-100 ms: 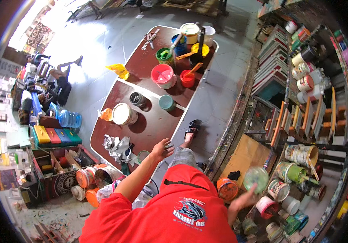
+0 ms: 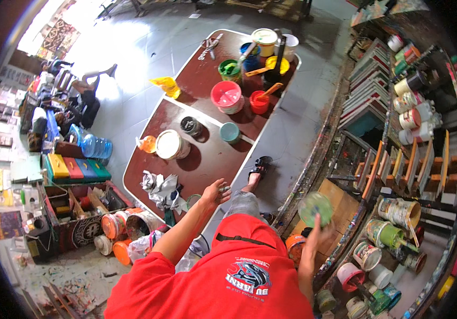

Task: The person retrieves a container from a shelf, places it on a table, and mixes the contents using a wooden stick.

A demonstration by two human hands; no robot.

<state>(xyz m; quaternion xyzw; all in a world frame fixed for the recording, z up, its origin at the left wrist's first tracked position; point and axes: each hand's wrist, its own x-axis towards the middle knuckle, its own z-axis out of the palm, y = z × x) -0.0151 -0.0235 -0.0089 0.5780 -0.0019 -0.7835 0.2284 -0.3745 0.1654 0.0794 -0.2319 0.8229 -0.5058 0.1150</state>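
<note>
My right hand [image 2: 320,233] holds a round, see-through greenish plastic tub [image 2: 315,209], blurred by motion, above a brown board at the right. Over the table's near right edge hangs my left hand [image 2: 217,192], loosely open and empty. A green-rimmed ring or tub [image 2: 194,201] lies just left of it, partly hidden by my forearm. Crumpled grey-white cloth [image 2: 162,190] rests on the maroon folding table [image 2: 215,167]. Farther up stand a white bucket [image 2: 169,144], a dark jar [image 2: 190,126] and a teal tub [image 2: 229,133].
Several open paint pots, including a pink one [image 2: 227,97], crowd the table's far end, some with spatulas. Stained buckets [image 2: 367,255] and a rack of screen frames [image 2: 366,101] line the right side. At left are an open crate [image 2: 82,204] and a water jug [image 2: 96,147].
My right hand has risen and moved forward and slightly left with the tub. The view has shifted a little; my left hand stays nearly where it was.
</note>
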